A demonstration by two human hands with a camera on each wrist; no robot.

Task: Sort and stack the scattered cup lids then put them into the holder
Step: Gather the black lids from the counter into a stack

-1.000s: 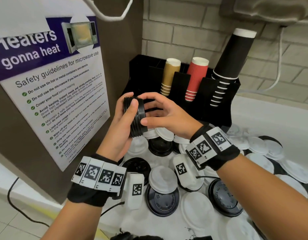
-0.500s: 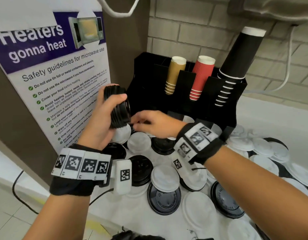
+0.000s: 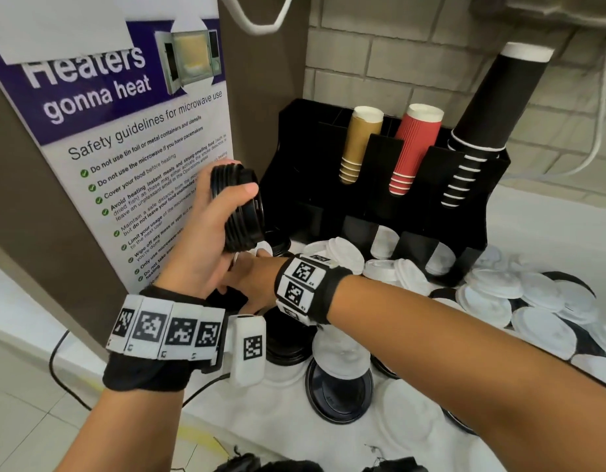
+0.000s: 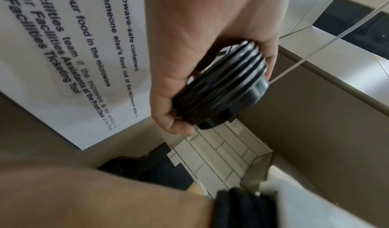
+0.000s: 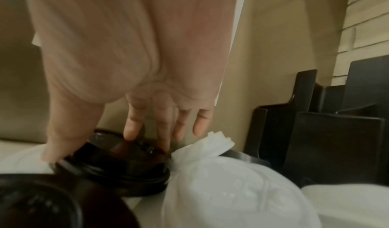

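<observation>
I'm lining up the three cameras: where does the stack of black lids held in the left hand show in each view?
Head: stack of black lids left of centre, gripped by the left hand, in front of the poster.
Left wrist: the stack sits at centre, between thumb and fingers.
Right wrist: not in view.
Shared landmark: the black holder.
</observation>
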